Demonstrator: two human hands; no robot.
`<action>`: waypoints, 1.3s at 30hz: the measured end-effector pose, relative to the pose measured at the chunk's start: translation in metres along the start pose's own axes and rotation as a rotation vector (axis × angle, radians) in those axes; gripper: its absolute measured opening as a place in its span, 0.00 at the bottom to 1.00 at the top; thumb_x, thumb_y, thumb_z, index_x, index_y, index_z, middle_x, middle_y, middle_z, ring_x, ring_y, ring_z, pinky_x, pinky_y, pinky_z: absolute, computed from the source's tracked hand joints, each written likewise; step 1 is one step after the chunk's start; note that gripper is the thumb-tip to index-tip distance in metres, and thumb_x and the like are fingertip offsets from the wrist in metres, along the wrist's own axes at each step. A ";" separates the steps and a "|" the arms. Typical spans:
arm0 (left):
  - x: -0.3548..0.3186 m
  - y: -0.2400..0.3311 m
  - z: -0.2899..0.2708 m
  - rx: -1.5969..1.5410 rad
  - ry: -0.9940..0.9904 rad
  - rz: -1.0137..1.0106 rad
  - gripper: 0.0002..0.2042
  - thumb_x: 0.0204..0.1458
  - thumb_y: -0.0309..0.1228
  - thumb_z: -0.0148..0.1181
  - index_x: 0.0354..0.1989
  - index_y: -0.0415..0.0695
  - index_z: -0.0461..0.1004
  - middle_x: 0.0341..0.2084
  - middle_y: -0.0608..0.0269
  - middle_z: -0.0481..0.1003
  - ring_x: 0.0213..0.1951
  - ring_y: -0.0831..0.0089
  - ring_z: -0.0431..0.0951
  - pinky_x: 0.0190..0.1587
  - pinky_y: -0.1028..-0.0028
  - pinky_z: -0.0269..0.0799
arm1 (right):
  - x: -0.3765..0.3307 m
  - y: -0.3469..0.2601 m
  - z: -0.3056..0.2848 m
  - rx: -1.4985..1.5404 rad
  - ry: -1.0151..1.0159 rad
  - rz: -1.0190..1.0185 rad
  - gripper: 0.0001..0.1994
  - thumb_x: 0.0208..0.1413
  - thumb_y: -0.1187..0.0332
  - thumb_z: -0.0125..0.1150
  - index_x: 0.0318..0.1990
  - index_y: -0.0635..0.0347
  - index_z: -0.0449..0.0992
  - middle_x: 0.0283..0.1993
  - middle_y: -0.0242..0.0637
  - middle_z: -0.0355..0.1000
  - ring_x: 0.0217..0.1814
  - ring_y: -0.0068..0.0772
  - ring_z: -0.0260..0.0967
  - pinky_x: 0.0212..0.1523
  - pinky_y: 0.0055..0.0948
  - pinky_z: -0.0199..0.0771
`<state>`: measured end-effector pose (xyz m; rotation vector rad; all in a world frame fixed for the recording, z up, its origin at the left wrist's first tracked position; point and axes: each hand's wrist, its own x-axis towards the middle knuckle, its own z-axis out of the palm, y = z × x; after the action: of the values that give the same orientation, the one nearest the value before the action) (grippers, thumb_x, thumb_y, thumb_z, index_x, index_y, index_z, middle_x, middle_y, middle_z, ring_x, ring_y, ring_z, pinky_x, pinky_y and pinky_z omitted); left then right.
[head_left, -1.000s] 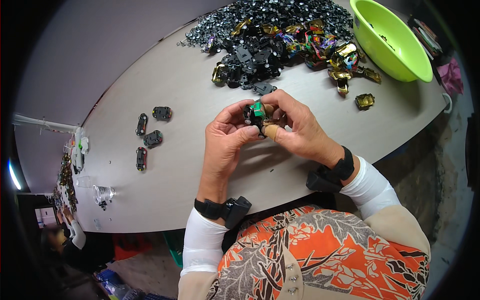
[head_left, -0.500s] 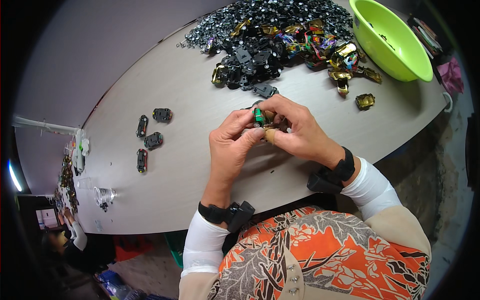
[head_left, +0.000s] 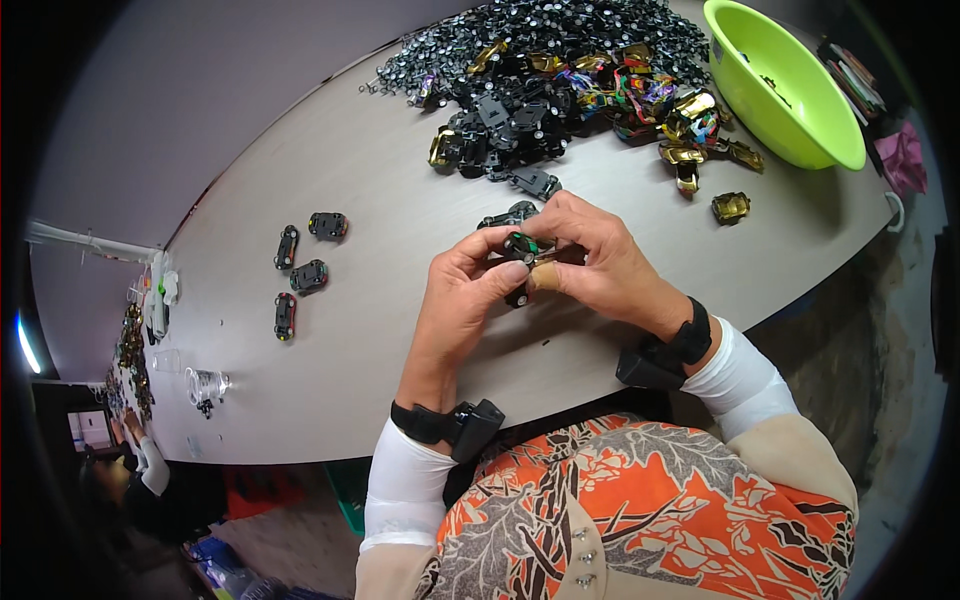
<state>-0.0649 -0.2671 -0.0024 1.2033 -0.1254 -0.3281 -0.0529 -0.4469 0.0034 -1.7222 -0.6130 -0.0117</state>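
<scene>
A small toy car, green and black, is pinched between the fingertips of my left hand. Its dark underside now shows with a bit of green. My right hand closes against the car's right side, thumb and fingers drawn together. Tan wrapping covers the tip of its thumb. Whether the right fingers also grip a small part is hidden. Just beyond my fingertips a black car chassis lies on the table, partly covered by the hands. Another grey-black chassis lies farther back.
Several toy cars lie wheels-up at left. At the back are heaps of wheels, black chassis and shiny car bodies, beside a green basin. One gold body lies apart. A clear cup stands left; another person sits beyond.
The toy car has turned in my fingers, from its green body showing to its dark underside. The chassis beyond my hands is more exposed. Both hands stay close together.
</scene>
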 end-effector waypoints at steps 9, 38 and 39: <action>0.000 -0.002 -0.004 -0.041 -0.007 -0.127 0.10 0.44 0.25 0.62 0.36 0.39 0.74 0.27 0.67 0.73 0.25 0.83 0.70 0.28 0.84 0.67 | 0.003 0.006 -0.020 0.433 -0.190 0.257 0.03 0.51 0.73 0.55 0.31 0.62 0.72 0.26 0.23 0.63 0.23 0.11 0.57 0.22 0.15 0.57; 0.003 0.002 -0.020 -0.147 0.158 -0.047 0.14 0.45 0.24 0.58 0.43 0.38 0.68 0.29 0.63 0.72 0.26 0.78 0.71 0.27 0.77 0.69 | 0.004 0.004 -0.009 0.425 -0.042 0.404 0.04 0.48 0.77 0.54 0.33 0.62 0.72 0.23 0.25 0.67 0.21 0.11 0.60 0.20 0.15 0.61; 0.003 0.001 -0.019 -0.157 0.150 -0.050 0.14 0.45 0.24 0.58 0.43 0.38 0.68 0.29 0.62 0.72 0.27 0.77 0.72 0.29 0.76 0.71 | 0.004 0.006 -0.010 0.417 -0.020 0.376 0.04 0.48 0.77 0.54 0.33 0.62 0.72 0.23 0.25 0.67 0.22 0.11 0.61 0.20 0.15 0.61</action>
<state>-0.0568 -0.2506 -0.0084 1.0721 0.0595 -0.2849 -0.0433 -0.4554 0.0018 -1.4056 -0.2712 0.3742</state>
